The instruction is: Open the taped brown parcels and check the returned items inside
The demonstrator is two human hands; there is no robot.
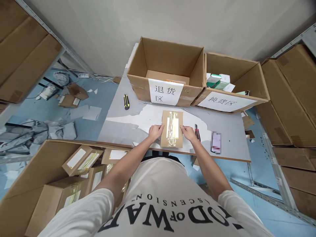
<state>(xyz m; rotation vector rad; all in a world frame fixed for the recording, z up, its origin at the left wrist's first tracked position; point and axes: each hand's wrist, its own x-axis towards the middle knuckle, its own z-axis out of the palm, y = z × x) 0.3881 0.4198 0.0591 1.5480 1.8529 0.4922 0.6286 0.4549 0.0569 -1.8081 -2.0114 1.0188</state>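
Observation:
A small taped cardboard box (164,131) with a white label lies at the front of the table, directly before me. My left hand (155,132) grips its left side, the fingers closed along the edge. On the opposite side my right hand (188,132) holds it the same way. Clear yellowish tape runs down the middle of the box over the label. Just right of my right hand lies a red and black box cutter (197,132). A yellow and black box cutter (126,102) rests farther off on the left part of the table.
Two large open cartons with Chinese signs, a left one (138,89) and a right one (197,102) holding small boxes, stand along the table's back. A phone (216,142) lies right. A big carton (29,177) of parcels stands at lower left. Shelves with cartons flank both sides.

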